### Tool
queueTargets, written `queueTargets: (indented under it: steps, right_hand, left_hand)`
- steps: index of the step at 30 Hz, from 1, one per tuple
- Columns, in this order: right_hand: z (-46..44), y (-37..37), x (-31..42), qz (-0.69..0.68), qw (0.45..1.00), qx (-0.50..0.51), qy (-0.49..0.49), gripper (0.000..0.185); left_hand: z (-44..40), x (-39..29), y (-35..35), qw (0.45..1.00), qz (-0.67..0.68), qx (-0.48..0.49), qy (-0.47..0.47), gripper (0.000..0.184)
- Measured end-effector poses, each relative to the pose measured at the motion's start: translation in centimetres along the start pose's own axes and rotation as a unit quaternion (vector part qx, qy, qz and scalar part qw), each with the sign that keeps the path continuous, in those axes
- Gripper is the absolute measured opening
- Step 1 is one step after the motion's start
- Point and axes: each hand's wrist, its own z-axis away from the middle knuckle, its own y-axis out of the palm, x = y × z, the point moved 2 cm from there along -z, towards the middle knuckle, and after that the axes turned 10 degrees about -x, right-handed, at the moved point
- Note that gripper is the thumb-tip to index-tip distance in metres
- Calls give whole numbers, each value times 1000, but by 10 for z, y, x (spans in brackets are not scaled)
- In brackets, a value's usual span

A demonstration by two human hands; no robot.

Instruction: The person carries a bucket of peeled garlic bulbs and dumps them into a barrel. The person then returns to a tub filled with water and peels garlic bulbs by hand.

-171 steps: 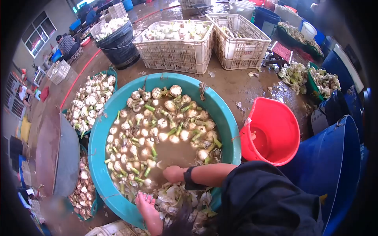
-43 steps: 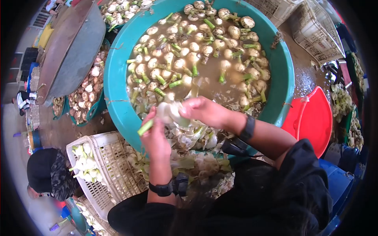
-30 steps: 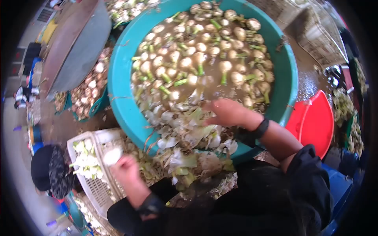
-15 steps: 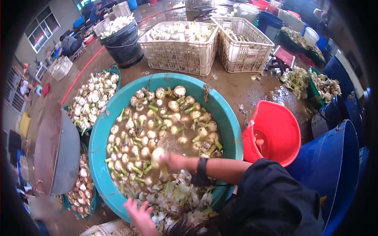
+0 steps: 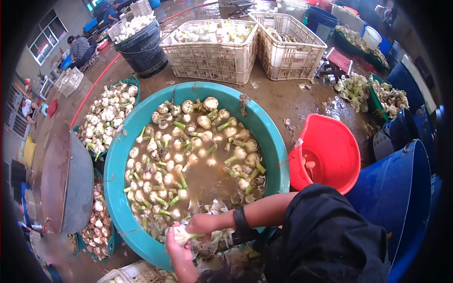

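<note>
Close to the near rim of a large green tub [image 5: 118, 212], my left hand [image 5: 179, 254] is wrapped round a white garlic bulb [image 5: 180, 235] with a short green stem. My right hand [image 5: 204, 223], a dark band on its wrist, is closed against the same bulb from the right; its fingertips are partly hidden. Muddy water fills the tub, and many garlic bulbs [image 5: 204, 122] with green stems float in it, mostly left and far side. Loose wet garlic skins [image 5: 217, 210] gather below and around my hands.
Right of the tub stand a red bucket [image 5: 347, 146] and a blue barrel [image 5: 391, 203]. Crates [image 5: 212, 61] and a black bucket [image 5: 141, 54] lie beyond it. Left are garlic-filled baskets [image 5: 134, 87] and a metal wheelbarrow tray [image 5: 78, 184]. Another person [image 5: 81, 49] crouches far left.
My right hand has drawn back from the tub's middle with the garlic bulb to my left hand. My left hand, spread before, now holds the bulb. The view has shifted slightly.
</note>
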Motion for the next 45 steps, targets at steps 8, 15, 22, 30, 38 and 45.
queueTargets:
  steps: [8,15,22,30,38,45]
  right_hand:
    - [9,-6,12,200,899,-177,-347,11]
    - [-6,-8,18,-186,976,-81,78,24]
    - [49,-22,48,-40,981,-2,-192,20]
    - [32,-12,69,393,866,-127,-283,38]
    - [3,6,85,120,900,-56,-416,26]
    - [15,6,55,282,777,-95,-555,15]
  left_hand:
    - [5,-18,-6,941,-292,114,124,49]
    - [35,-18,6,667,-503,59,546,53]
    - [-7,-6,-41,947,310,-85,27,33]
    - [25,-18,-48,926,75,-241,280,29]
    - [52,-38,-24,794,-231,-105,553,21]
    - [36,-19,-21,933,78,-163,312,24]
